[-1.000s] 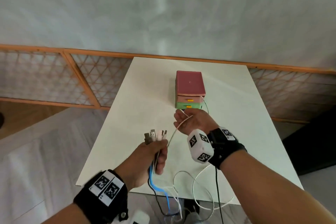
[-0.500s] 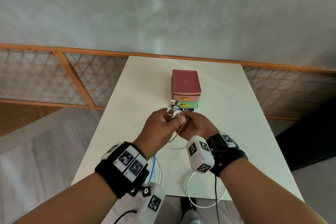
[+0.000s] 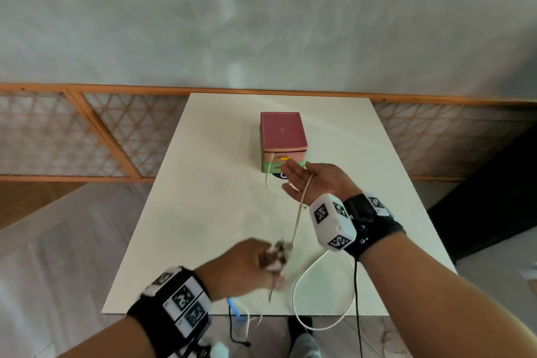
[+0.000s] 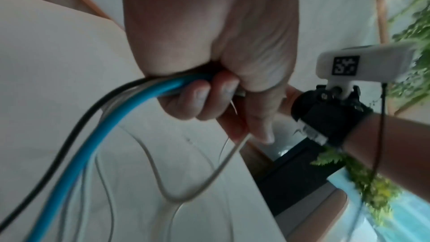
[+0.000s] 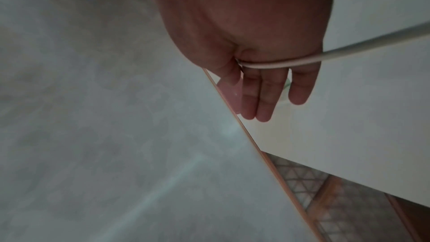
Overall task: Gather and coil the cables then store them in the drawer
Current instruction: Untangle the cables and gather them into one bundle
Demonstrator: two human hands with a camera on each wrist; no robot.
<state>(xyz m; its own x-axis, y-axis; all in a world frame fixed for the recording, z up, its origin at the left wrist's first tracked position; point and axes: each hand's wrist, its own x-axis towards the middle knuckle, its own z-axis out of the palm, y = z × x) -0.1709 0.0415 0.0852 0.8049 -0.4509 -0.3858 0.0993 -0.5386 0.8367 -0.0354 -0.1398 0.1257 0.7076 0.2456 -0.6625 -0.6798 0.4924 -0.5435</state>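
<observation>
My left hand (image 3: 250, 264) is blurred over the near part of the table and grips a bundle of cable ends (image 3: 276, 253). In the left wrist view its fingers (image 4: 204, 98) curl round a blue cable (image 4: 111, 122), a black cable (image 4: 67, 139) and thin white ones. One white cable (image 3: 299, 212) runs taut from that bundle up across my right hand (image 3: 308, 183). The right hand is held flat with straight fingers just in front of the drawer unit (image 3: 283, 136). The same white cable (image 5: 279, 62) lies across the base of the right hand's fingers (image 5: 265, 95).
The drawer unit has a dark pink top, a pink drawer and a green drawer below. A white cable loop (image 3: 316, 325) and the blue cable (image 3: 234, 308) hang over the white table's near edge (image 3: 174, 312). A wooden lattice rail (image 3: 87, 136) runs behind the table.
My left hand has pulled back from the right hand toward the near table edge with the cable ends. A white cable now stretches over the right palm, whose fingers have straightened.
</observation>
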